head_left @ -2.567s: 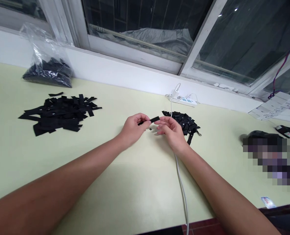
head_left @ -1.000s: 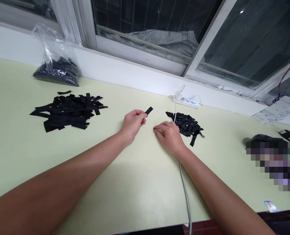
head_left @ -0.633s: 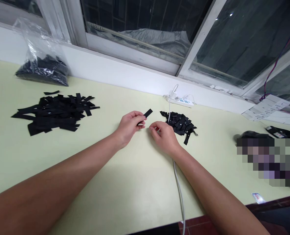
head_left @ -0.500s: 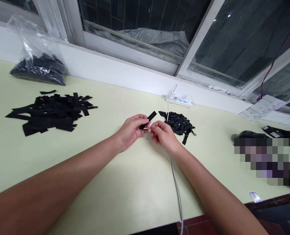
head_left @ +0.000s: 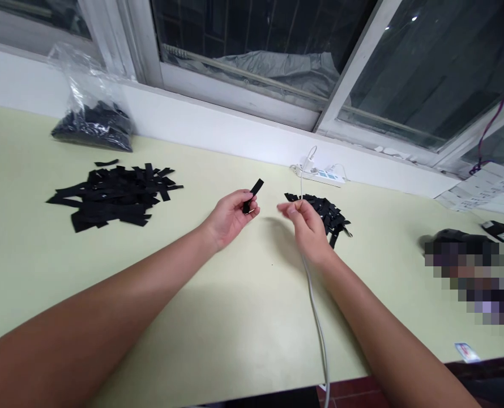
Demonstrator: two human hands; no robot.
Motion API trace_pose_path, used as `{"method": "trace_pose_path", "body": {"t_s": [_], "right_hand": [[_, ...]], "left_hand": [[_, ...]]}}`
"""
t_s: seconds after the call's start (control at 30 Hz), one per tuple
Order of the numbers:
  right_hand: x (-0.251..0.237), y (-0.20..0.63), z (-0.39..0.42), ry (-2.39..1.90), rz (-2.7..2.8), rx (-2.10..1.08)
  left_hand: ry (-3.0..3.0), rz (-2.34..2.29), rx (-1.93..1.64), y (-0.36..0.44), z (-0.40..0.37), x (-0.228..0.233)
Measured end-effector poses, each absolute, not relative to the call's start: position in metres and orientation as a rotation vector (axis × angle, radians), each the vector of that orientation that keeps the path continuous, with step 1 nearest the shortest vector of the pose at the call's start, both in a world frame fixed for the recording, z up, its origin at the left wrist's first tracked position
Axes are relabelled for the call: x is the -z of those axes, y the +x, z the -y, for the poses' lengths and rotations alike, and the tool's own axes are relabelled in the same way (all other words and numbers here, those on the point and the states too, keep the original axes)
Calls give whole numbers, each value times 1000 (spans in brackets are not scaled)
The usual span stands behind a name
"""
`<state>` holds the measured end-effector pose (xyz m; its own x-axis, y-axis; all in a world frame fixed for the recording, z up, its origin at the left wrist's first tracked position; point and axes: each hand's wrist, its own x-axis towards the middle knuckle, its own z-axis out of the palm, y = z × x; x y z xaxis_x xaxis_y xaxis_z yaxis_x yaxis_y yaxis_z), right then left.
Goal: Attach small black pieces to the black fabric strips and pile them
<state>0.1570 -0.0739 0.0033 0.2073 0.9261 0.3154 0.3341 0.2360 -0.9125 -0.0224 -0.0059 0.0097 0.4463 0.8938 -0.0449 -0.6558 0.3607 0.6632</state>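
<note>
Now apart, left hand (head_left: 230, 215) gripping black strip (head_left: 252, 195), right hand (head_left: 305, 226) perhaps pinched

A: What does the left hand (head_left: 229, 217) hold?
B: A black strip (head_left: 252, 195), pinched, its free end tilted up.
A: And the right hand (head_left: 306, 229)?
B: Fingertips pinched together, just beside the small black pile (head_left: 326, 211).

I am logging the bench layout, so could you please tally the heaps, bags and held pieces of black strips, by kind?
Loose heaps of black strips on the table: 2, the large heap and the small heap
Clear bags of black strips: 1, the bag
Single strips held: 1, the black strip pinched in the left hand
Total: 4
</note>
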Motion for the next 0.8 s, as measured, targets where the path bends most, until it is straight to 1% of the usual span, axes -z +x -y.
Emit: {"method": "trace_pose_path", "body": {"t_s": [0.13,0.2,0.23,0.27,0.3,0.37,0.4,0.43,0.47,0.63,0.7,0.8], "right_hand": [[-22,159,91,-1286,1251,-1403],[-28,161,97,-1253,1341,-1788],[-29,163,98,-1231,1431,-1914],[-29,164,97,-1213,1511,-1909],[-27,166,94,-1184,1528,-1703],[-22,169,86,-1083,1357,-1020],[-20,171,80,-1015,1242,-769],[-17,173,76,-967,1159,-634],[-15,175,72,-950,1109,-583],[-14,177,70,-1073,944,-659],[-17,176,73,-1073,841,-784],[-26,174,75,-1021,768,-1076]], "left_hand": [[608,-480,-1068,-24,4,-10],[608,-482,-1080,-24,4,-9],[609,-481,-1083,-23,3,-8],[613,-481,-1084,-23,3,-7],[618,-481,-1085,-23,3,-7],[621,-482,-1091,-23,3,-6],[619,-482,-1095,-24,3,-6],[615,-482,-1099,-24,2,-6],[611,-483,-1103,-24,2,-6],[636,-493,-1100,-25,0,-5],[654,-493,-1093,-25,1,-4],[675,-496,-1065,-24,3,-3]]}}
